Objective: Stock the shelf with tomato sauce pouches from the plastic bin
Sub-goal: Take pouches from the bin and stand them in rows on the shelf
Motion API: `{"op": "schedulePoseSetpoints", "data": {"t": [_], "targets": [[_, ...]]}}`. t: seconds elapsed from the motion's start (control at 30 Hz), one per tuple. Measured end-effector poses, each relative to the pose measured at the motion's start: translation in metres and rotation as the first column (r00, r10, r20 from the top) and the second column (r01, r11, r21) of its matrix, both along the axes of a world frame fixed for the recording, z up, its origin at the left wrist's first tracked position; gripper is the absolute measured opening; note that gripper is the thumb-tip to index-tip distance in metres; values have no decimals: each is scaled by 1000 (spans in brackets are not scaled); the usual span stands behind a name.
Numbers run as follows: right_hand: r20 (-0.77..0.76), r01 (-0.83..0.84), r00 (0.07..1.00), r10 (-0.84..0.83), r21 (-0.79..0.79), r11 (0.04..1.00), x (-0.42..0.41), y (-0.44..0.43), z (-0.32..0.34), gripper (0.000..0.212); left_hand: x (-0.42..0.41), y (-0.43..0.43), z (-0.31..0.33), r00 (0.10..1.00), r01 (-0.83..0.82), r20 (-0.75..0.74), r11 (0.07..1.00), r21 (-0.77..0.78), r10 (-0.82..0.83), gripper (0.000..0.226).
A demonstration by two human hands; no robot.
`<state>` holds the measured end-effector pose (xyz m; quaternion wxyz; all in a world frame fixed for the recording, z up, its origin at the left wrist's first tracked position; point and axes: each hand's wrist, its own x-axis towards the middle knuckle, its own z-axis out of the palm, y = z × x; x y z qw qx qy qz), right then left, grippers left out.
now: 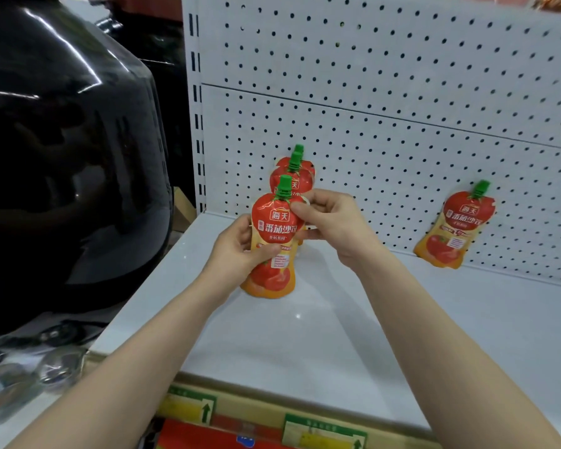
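A red and orange tomato sauce pouch [274, 241] with a green cap stands upright on the white shelf [321, 322], at the front of a short row. My left hand [237, 251] grips its lower left side. My right hand [334, 222] pinches its upper right edge near the cap. Two more pouches [293, 171] stand right behind it against the pegboard. A single pouch [454, 228] leans on the pegboard further right. The plastic bin is not in view.
A white pegboard back panel [386, 102] rises behind the shelf. A large glossy black rounded object [62, 157] fills the left side beside the shelf's end. Yellow and green price tags [191, 406] run along the shelf's front edge.
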<state>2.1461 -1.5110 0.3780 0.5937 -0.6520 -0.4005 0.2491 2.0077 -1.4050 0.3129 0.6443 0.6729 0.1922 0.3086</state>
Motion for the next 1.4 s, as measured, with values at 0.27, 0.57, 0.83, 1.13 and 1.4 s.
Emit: {"op": "schedulePoseSetpoints", "data": {"t": [0.27, 0.57, 0.83, 1.13, 1.4], "targets": [[37, 230, 971, -237, 140, 963, 17, 12, -9, 7, 10, 13, -27, 952, -85, -274, 979, 185, 134, 33], [81, 283, 950, -303, 192, 940, 24, 34, -18, 16, 41, 25, -30, 896, -150, -354, 933, 326, 268, 28], [162, 307, 928, -335, 177, 935, 34, 42, -30, 12, 51, 24, -35, 872, -196, -355, 906, 376, 336, 34], [398, 283, 868, -296, 93, 955, 40, 10, -25, 20, 34, 15, -23, 877, -242, -316, 901, 359, 362, 45], [714, 584, 584, -387, -39, 810, -8, -99, -48, 29, -16, -23, -7, 983, 32, -181, 939, 342, 32, 27]]}}
